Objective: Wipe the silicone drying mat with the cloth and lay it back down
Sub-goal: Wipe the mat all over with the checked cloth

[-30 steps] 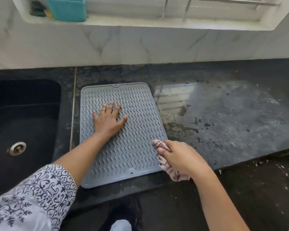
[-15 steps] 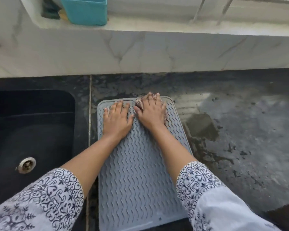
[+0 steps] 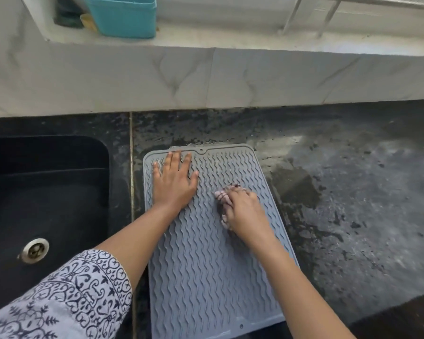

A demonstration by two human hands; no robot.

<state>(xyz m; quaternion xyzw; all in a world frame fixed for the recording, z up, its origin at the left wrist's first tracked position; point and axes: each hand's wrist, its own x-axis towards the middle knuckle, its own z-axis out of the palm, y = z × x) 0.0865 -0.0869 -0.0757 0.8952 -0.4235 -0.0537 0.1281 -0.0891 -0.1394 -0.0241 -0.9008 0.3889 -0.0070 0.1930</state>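
The grey silicone drying mat [image 3: 206, 265] with a wavy ribbed pattern lies flat on the dark stone counter, just right of the sink. My left hand [image 3: 173, 182] presses flat on the mat's far left corner, fingers spread. My right hand [image 3: 242, 211] grips a bunched pinkish striped cloth [image 3: 222, 195] and holds it down on the mat's upper right part. Most of the cloth is hidden under my fingers.
A black sink [image 3: 44, 192] with a metal drain [image 3: 34, 250] lies to the left. The dark counter [image 3: 353, 204] to the right has wet patches. A marble ledge behind carries a teal tub [image 3: 123, 15] and a metal rack's legs [image 3: 328, 15].
My right hand with the cloth went from the mat's near right edge up to its far edge, then came back toward the middle right. My left hand slid toward the far left corner.
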